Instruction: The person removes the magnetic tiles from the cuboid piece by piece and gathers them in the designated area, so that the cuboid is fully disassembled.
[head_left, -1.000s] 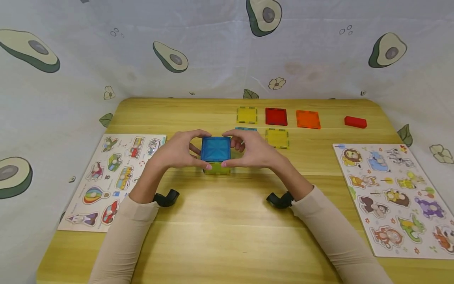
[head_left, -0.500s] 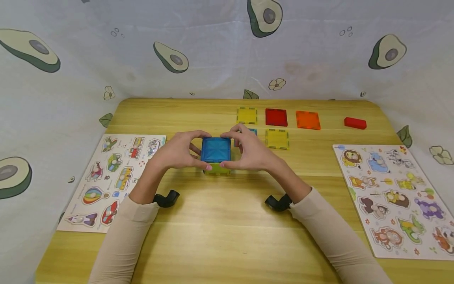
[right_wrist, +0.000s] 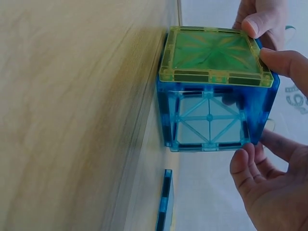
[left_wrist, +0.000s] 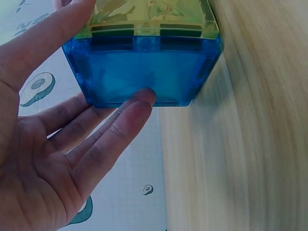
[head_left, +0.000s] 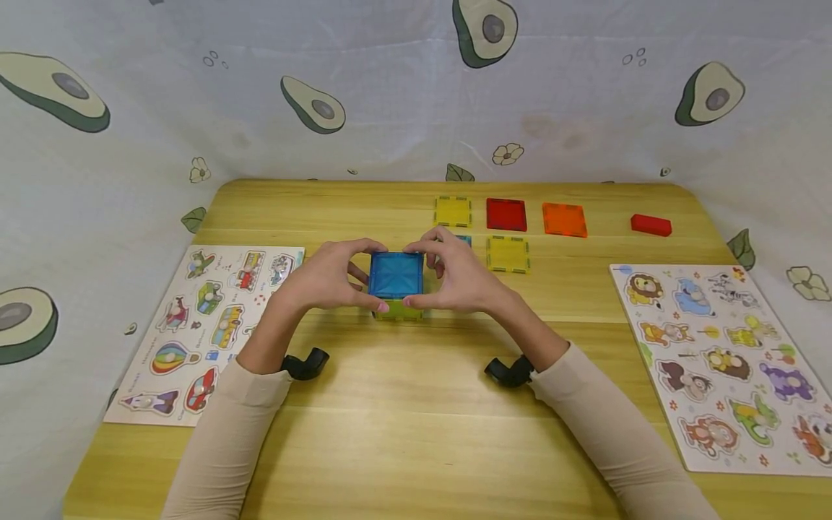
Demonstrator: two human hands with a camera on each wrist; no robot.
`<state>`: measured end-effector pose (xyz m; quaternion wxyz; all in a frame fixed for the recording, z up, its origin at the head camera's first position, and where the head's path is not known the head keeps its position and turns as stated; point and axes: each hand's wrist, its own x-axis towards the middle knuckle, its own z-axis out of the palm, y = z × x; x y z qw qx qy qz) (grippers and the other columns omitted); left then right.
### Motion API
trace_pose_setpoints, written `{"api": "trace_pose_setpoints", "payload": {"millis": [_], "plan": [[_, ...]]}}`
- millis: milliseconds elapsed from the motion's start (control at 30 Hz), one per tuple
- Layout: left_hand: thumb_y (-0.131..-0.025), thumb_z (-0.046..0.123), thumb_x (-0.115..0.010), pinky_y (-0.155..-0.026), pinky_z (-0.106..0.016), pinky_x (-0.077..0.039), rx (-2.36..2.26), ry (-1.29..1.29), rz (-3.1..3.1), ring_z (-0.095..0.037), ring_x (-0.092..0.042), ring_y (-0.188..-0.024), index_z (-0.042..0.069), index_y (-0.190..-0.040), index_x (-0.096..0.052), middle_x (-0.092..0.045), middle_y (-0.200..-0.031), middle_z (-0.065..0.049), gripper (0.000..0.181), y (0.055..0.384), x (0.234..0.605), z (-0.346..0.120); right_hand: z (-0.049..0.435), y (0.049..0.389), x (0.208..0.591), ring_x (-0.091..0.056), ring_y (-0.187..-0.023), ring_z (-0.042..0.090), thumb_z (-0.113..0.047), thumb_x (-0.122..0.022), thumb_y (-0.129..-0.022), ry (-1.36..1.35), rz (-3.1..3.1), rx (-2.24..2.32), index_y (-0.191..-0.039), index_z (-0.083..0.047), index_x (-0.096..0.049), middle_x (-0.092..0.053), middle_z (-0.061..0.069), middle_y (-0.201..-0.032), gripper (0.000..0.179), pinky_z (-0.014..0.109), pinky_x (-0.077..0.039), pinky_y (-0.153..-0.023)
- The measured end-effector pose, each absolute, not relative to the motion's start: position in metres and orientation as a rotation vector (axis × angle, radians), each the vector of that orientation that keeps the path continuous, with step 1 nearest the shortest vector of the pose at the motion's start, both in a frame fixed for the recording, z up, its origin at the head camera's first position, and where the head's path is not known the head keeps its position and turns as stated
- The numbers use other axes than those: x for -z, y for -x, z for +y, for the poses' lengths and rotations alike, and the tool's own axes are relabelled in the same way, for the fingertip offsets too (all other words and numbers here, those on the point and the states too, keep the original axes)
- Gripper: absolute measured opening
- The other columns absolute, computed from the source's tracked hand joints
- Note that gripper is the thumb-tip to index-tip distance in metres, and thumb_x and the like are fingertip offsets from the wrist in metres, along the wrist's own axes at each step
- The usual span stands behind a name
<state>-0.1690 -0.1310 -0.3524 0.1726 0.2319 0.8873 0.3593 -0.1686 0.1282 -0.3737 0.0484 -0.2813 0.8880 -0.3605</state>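
A small cube of magnetic tiles stands on the table between both hands. Its top is a blue tile (head_left: 396,274), and a yellow-green tile (head_left: 399,309) forms the front. My left hand (head_left: 328,278) grips the cube's left side, thumb at the front upper corner and fingertips at the back edge. On the opposite side my right hand (head_left: 458,278) holds it the same way. In the left wrist view fingertips lie against a blue side tile (left_wrist: 139,67). The right wrist view looks into the cube, where a light-blue lattice tile (right_wrist: 209,118) shows.
Behind the right hand lies another blue tile (head_left: 464,240), partly hidden. Further back are yellow tiles (head_left: 453,211), a red tile (head_left: 506,214), an orange tile (head_left: 564,219) and a red block (head_left: 651,224). Picture puzzle boards flank them: vehicles (head_left: 208,332) left, animals (head_left: 721,368) right.
My right hand has shifted slightly left along the cube, its index finger at the back corner and the other fingers rearranged, showing more of the blue tile behind. The cube and left hand stay put.
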Motion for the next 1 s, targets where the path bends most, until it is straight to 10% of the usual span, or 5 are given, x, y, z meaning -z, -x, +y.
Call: {"api": "trace_pose_setpoints", "payload": {"millis": [1000], "plan": [[-0.069,0.037,-0.098,-0.088,-0.044,-0.061,-1.053,-0.583,2.483,-0.024,-0.074,-0.108,0.017,-0.148,-0.051,-0.057,-0.147,-0.007,0.094,0.1700,0.3526,-0.1307,0.1352,0.1728,0.3745,-0.057,-0.100,0.025,-0.036,-0.096,-0.067,0.861,2.663,1.276,-0.125,-0.010,-0.071,-0.059,0.005,-0.117,0.069,0.048,-0.060,-0.091]]}}
